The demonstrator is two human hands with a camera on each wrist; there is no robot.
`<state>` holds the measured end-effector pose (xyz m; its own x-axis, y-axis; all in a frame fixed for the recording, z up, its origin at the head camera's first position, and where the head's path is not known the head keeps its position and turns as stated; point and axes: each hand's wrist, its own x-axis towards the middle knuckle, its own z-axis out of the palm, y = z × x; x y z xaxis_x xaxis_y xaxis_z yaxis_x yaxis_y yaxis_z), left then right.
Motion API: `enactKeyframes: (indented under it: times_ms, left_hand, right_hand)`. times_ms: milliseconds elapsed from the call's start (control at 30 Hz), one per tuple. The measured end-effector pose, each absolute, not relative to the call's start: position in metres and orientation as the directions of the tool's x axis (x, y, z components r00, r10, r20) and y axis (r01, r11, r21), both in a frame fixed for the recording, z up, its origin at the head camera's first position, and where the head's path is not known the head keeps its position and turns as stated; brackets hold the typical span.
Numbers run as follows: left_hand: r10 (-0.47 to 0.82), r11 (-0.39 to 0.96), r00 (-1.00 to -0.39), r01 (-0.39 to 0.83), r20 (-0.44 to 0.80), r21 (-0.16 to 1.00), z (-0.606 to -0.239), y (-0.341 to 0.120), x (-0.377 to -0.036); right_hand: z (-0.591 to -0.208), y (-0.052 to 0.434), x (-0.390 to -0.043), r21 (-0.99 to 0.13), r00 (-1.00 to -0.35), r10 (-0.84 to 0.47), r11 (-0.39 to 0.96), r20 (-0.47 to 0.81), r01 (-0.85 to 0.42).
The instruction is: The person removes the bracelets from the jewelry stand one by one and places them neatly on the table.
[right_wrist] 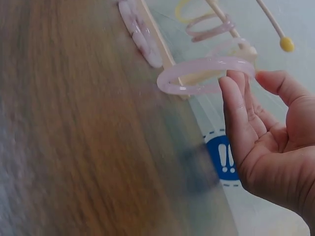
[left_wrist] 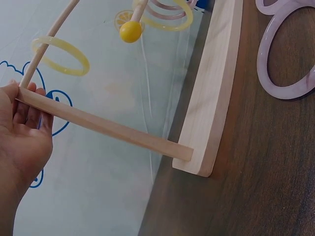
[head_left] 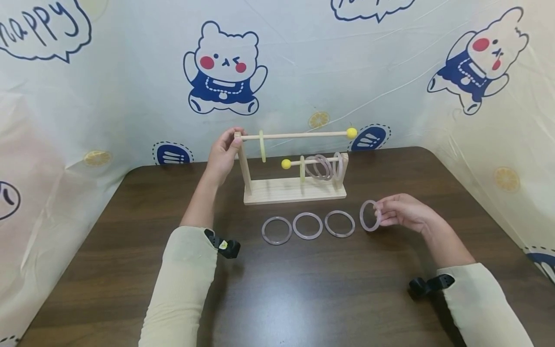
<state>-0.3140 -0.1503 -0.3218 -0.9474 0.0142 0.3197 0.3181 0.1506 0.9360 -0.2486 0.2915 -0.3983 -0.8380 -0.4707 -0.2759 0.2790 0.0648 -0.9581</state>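
Note:
A wooden rack (head_left: 295,191) with two horizontal rods stands toward the back of the table. My left hand (head_left: 222,156) grips the top of its left post, where the upper rod begins. One yellow bangle (head_left: 262,147) hangs on that upper rod. The lower rod carries another yellow bangle (head_left: 302,169) and several purple bangles (head_left: 323,167). My right hand (head_left: 405,212) pinches a purple bangle (right_wrist: 206,76) between thumb and fingers, held up to the right of the rack. Three more purple bangles (head_left: 308,226) lie in a row in front of the base.
Yellow balls (head_left: 351,133) cap the free rod ends; the upper rod points right, the lower one left. The brown table (head_left: 277,299) extends toward me. A printed cloth (head_left: 303,72) hangs close behind the rack. Black wrist cameras (head_left: 229,248) sit on both sleeves.

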Motion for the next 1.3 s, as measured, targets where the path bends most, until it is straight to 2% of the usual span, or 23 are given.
enactKeyframes:
  times_ms: [167, 267, 567, 833, 1100, 1300]
  left_hand:
    - [0.026, 0.137, -0.943, 0.333, 0.333, 0.933, -0.322, -0.15, -0.315]
    - [0.028, 0.142, -0.943, 0.331, 0.33, 0.933, -0.322, -0.15, -0.315]
    - [0.027, 0.14, -0.947, 0.322, 0.321, 0.936, -0.321, -0.15, -0.313]
    - [0.02, 0.141, -0.951, 0.308, 0.309, 0.941, -0.32, -0.15, -0.314]
    - [0.036, 0.15, -0.944, 0.33, 0.328, 0.932, -0.321, -0.15, -0.315]
    - [0.029, 0.141, -0.945, 0.326, 0.325, 0.935, -0.322, -0.15, -0.316]
  right_hand:
    - [-0.405, 0.303, -0.251, -0.951, -0.82, -0.505, 0.005, -0.269, 0.309]
    - [-0.407, 0.309, -0.252, -0.945, -0.821, -0.49, 0.019, -0.293, 0.326]
    - [-0.408, 0.314, -0.253, -0.907, -0.853, -0.346, 0.305, -0.39, 0.29]
    - [-0.404, 0.308, -0.25, -0.868, -0.854, -0.314, 0.418, -0.415, 0.268]
    - [-0.397, 0.302, -0.247, -0.815, -0.89, -0.25, 0.545, -0.381, 0.196]
    - [-0.392, 0.291, -0.245, -0.693, -0.936, -0.17, 0.714, -0.309, 0.099]
